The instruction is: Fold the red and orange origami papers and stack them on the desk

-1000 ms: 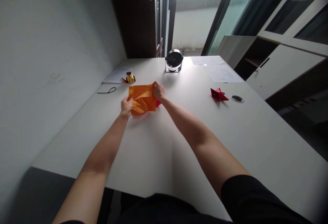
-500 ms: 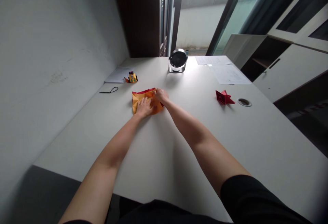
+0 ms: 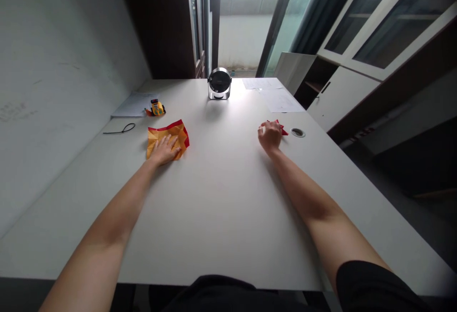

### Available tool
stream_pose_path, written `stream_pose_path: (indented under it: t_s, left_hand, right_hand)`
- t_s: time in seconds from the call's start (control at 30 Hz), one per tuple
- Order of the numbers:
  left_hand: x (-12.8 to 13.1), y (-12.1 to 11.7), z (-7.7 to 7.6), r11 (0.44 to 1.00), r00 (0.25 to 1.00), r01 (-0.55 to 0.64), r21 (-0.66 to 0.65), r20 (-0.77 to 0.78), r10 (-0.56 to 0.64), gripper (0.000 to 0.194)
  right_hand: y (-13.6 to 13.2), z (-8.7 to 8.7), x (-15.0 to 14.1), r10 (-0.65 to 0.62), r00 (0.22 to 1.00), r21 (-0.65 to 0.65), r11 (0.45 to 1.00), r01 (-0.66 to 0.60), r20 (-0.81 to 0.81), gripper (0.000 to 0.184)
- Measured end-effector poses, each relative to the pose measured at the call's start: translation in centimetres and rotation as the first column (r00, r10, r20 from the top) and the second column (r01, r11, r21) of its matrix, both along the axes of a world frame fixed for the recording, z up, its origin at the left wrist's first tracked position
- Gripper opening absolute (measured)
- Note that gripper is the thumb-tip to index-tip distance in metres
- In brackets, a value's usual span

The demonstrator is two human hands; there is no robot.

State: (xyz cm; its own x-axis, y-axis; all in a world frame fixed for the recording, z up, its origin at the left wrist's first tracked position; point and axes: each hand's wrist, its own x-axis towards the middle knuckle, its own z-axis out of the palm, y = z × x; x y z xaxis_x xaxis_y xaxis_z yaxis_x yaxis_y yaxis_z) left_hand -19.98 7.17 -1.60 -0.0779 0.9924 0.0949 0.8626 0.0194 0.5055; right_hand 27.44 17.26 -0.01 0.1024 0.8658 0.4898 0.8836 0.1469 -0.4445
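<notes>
The creased orange paper (image 3: 172, 130) lies toward the left edge of the surface (image 3: 221, 197); I have the left hand (image 3: 164, 151) flat on it, fingers spread, gripping nothing; nearer the right edge, the right hand (image 3: 270, 135) curls its fingers at the red folded paper (image 3: 283, 130), but from here I cannot tell if they grip it

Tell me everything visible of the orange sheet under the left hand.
The orange sheet looks like thin paper, crossed by creases, with red showing along its far and right edges. It lies spread but uneven on the white table, nearer the wearer than the yellow toy. The left hand rests on it, partly covering it.
</notes>
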Motion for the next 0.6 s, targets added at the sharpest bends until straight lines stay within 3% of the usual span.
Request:
stream_pose_path:
  t_s: [0.1, 0.2, 0.3, 0.43, 0.6]
  left_hand:
    - [1.3, 0.2, 1.5, 0.989, 0.999, 0.003, 0.146, 0.035, -0.008, 0.054]
    - [4.6, 0.4, 3.4, 0.931, 0.982, 0.005, 0.366, 0.174, -0.073, 0.044]
    - [8.8, 0.3, 5.2, 0.879, 0.930, 0.043, 0.474, 0.304, -0.209, 0.038]
    - [13.3, -0.2, 6.3, 0.854, 0.914, 0.187, 0.486, 0.233, -0.333, 0.035]
    - [16.4, -1.0, 5.6, 0.863, 0.927, 0.341, 0.373, 0.019, -0.375, 0.036]
  right_hand:
    - [-0.2, 0.1, 4.6, -0.222, 0.969, 0.005, 0.975, 0.223, 0.111, 0.026]
    - [-0.3, -0.6, 6.0, -0.255, 0.949, -0.032, 0.964, 0.265, 0.184, 0.028]
    - [-0.2, -1.3, 5.6, -0.259, 0.937, -0.011, 0.963, 0.268, 0.233, 0.029]
    - [-0.2, -1.6, 4.8, -0.233, 0.924, 0.025, 0.971, 0.237, 0.304, 0.030]
    - [0.0, -1.9, 4.6, -0.192, 0.911, 0.051, 0.981, 0.187, 0.364, 0.032]
